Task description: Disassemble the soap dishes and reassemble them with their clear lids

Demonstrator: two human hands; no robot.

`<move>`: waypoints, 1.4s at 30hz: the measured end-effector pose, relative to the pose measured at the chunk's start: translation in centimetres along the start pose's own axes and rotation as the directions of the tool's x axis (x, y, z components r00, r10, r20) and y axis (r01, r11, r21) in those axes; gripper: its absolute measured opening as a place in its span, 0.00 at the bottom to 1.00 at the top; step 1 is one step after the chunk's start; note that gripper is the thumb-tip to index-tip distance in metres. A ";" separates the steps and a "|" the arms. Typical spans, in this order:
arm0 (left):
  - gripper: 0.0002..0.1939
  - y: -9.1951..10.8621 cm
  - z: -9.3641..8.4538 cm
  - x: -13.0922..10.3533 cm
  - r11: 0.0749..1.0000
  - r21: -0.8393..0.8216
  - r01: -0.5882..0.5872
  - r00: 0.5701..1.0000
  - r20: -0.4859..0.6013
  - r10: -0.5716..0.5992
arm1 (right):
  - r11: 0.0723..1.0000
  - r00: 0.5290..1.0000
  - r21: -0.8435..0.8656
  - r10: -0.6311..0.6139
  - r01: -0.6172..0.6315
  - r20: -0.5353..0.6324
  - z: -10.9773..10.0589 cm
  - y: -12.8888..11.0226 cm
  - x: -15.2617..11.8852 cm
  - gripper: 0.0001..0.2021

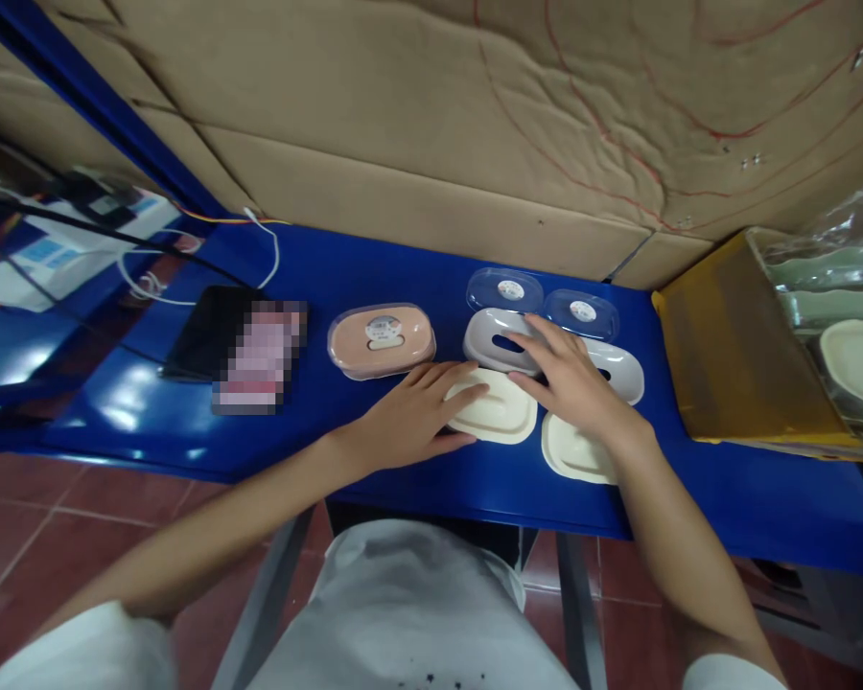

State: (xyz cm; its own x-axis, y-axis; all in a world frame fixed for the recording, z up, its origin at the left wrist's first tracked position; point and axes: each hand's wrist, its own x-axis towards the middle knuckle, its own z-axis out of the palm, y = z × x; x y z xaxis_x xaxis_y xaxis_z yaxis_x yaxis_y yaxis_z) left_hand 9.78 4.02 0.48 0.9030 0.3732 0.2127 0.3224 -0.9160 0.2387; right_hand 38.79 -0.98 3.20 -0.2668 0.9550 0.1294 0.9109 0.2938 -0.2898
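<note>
Right there on the blue tabletop [294, 264], at the grey slotted lid [485, 335], clasped by its right end in the right hand [568, 374], with fingers over the top and thumb at the near edge! Just in front, at the cream tray [500, 412]: touching its left end with the left hand [409, 417], fingers apart, no telling whether truly gripping. To the right, partly behind the right forearm [665, 517], a second cream tray [573, 455]; beyond, a white slotted lid [627, 369]. Farther back, two stickered clear covers [481, 287], side by side. Over left, a clear-topped peach box [356, 345], then a pixelated pink item [259, 364] beside something black [205, 331]. Out right, an open cardboard box [748, 345] with pale green pieces [827, 305]; behind everything, red-marked cardboard [366, 86].
</note>
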 end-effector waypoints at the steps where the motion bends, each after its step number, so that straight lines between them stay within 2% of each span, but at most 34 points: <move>1: 0.31 -0.3 -0.1 0.3 0.999 0.029 -0.018 1.000 0.014 0.017 | 1.000 1.000 -0.011 0.017 -0.017 -0.007 0.1 0.2 0.0 0.28; 4: 0.32 -1.0 -0.4 1.0 0.996 0.075 -0.046 0.998 0.049 0.043 | 0.997 0.998 -0.026 0.068 -0.069 -0.016 0.2 0.6 0.2 0.31; 7: 0.34 -1.2 -0.4 1.0 0.998 0.038 -0.041 0.998 0.047 0.039 | 0.997 0.997 -0.015 0.076 -0.076 -0.023 0.3 0.9 0.4 0.31; 14: 0.42 -0.7 0.2 -0.1 0.976 -0.201 0.085 0.995 -0.036 -0.094 | 0.998 0.994 -0.001 0.055 -0.055 -0.094 -0.5 0.6 0.2 0.27; 19: 0.49 -0.6 0.3 -0.2 0.964 -0.230 0.135 0.982 -0.097 -0.161 | 0.997 0.993 0.061 0.057 -0.051 -0.099 -1.6 -0.2 -0.2 0.31; 22: 0.51 -0.7 0.4 -0.2 0.960 -0.243 0.137 0.974 -0.143 -0.175 | 0.996 0.999 0.092 0.018 -0.015 -0.032 -2.0 -0.9 -0.4 0.33; 26: 0.51 -1.1 0.3 -0.1 0.956 -0.253 0.149 0.967 -0.164 -0.195 | 0.995 0.992 0.097 -0.031 0.019 0.123 -2.0 -2.3 -0.6 0.33; 28: 0.51 -1.3 0.3 -0.1 0.956 -0.255 0.146 0.970 -0.155 -0.190 | 0.995 0.987 0.090 -0.062 0.049 0.147 -1.7 -3.0 -0.5 0.31; 36: 0.41 -1.7 0.3 0.2 0.964 -0.225 0.145 0.977 -0.119 -0.175 | 0.992 0.986 -0.010 -0.124 0.126 0.114 -0.4 -3.8 -0.5 0.26; 42: 0.34 -2.0 0.4 0.1 0.982 -0.164 0.096 0.982 -0.143 -0.120 | 0.982 0.983 -0.104 -0.144 0.156 0.112 0.2 -3.8 -0.5 0.26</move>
State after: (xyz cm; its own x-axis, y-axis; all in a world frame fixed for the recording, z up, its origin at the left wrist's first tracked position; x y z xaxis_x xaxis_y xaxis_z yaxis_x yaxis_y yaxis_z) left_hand 9.37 5.81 -0.33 0.8079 0.4976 0.3156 0.3565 -0.8392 0.4106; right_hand 35.36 -2.58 4.07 -0.4285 0.9013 0.0630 0.8861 0.4329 -0.1655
